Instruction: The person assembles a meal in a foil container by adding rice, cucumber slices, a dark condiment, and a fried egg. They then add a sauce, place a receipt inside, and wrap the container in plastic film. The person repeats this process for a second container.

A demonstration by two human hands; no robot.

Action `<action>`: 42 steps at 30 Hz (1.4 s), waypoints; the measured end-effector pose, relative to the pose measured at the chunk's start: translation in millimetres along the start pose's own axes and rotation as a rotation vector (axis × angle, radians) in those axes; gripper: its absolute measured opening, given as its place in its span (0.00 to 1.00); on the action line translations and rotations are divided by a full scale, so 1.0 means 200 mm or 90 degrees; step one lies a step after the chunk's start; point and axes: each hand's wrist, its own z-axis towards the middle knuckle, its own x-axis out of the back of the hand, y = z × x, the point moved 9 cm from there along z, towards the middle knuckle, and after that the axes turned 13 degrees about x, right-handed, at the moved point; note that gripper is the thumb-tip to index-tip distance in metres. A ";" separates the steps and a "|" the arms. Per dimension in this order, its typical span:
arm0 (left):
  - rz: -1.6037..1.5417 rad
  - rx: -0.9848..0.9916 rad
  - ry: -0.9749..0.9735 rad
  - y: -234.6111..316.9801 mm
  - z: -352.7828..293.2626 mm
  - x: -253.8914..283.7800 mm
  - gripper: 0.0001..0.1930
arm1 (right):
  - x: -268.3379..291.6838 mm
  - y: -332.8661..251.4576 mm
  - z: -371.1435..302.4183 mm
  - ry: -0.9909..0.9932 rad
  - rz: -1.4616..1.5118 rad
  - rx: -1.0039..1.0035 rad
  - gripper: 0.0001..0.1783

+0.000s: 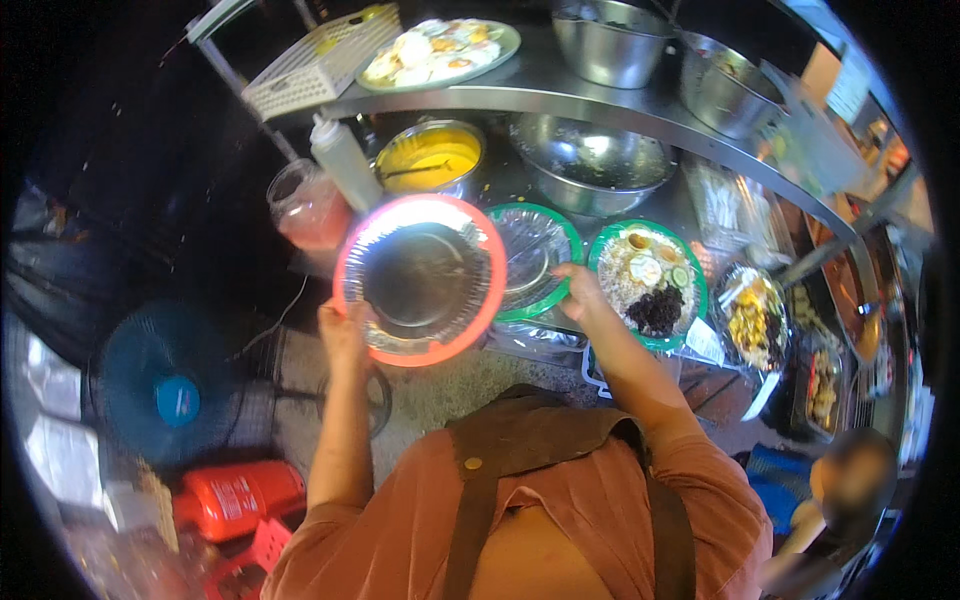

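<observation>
My left hand (345, 335) is closed on the lower left edge of a round plate (420, 275) with an orange-pink rim and a shiny clear plastic lining. It is held above the floor at the counter's near edge, with no food in it. My right hand (582, 292) grips the right edge of a green-rimmed plate (530, 250), also lined with clear plastic and partly hidden behind the orange one. To the right sits another green plate (650, 343) bearing rice (618, 280), a halved egg, a fried egg, cucumber slices and a dark shredded topping.
Behind the plates stand a squeeze bottle (345, 160), a jar of pink contents (310, 215), a bowl of yellow liquid (440, 155) and a steel basin (595, 180). A shelf (480, 97) above holds fried eggs (430, 52). At right, another person (800, 525); lower left, a fan (175, 385).
</observation>
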 end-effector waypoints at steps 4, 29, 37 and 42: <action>0.092 -0.014 -0.208 -0.23 0.20 -0.47 0.14 | 0.03 -0.20 -0.13 0.157 -0.308 0.153 0.45; 0.126 -1.049 -0.132 3.04 -1.52 -2.36 0.13 | -0.45 -2.48 -1.59 -0.364 -0.986 1.301 0.23; 0.531 -1.115 0.022 2.96 -1.45 -2.94 0.11 | -0.27 -2.75 -1.50 -0.374 -0.867 1.412 0.22; 0.572 -1.055 0.067 2.95 -1.44 -2.87 0.10 | -0.48 -3.07 -1.50 -0.260 -0.680 1.575 0.14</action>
